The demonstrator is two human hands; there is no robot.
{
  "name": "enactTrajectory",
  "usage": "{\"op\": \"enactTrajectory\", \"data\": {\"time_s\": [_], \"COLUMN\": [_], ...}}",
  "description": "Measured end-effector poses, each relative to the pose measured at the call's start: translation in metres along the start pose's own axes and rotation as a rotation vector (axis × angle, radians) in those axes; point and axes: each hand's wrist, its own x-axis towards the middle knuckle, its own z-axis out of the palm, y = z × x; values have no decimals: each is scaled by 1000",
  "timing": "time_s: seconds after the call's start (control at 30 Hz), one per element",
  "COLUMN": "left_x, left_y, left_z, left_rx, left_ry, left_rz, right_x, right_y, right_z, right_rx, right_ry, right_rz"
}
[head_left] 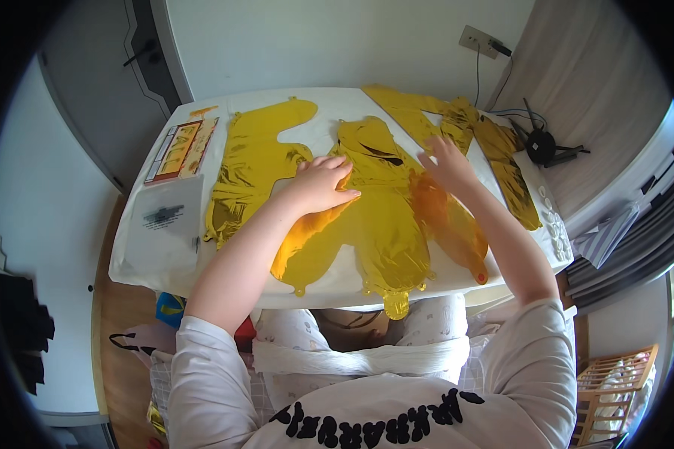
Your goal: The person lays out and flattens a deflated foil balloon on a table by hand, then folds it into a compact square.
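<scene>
1. At the tabletop's (334, 106) centre, a gold balloon (389, 236) lies flat: probably light, soft, slippery, easily creased; best held by its six o'clock tab (397, 305).
2. Left hand (322, 185), at its ten o'clock, rests loosely spread; right hand (448, 162), at two, is spread, grasping nothing.
3. Palm contact is hidden; orange glare muddles the outline.
</scene>
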Motion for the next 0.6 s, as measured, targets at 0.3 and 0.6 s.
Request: {"op": "enactTrajectory", "data": {"time_s": [0.3, 0.6], "left_x": [7, 7], "left_y": [4, 4], "left_z": [-4, -2], "left_rx": [-9, -8], "left_ry": [-26, -22], "left_rz": [-13, -12], "right_x": [-99, -94], "right_y": [24, 23], "right_z": [-59, -65], "right_rx": [117, 355], "right_ry": [-382, -466], "right_rz": [310, 327]}}
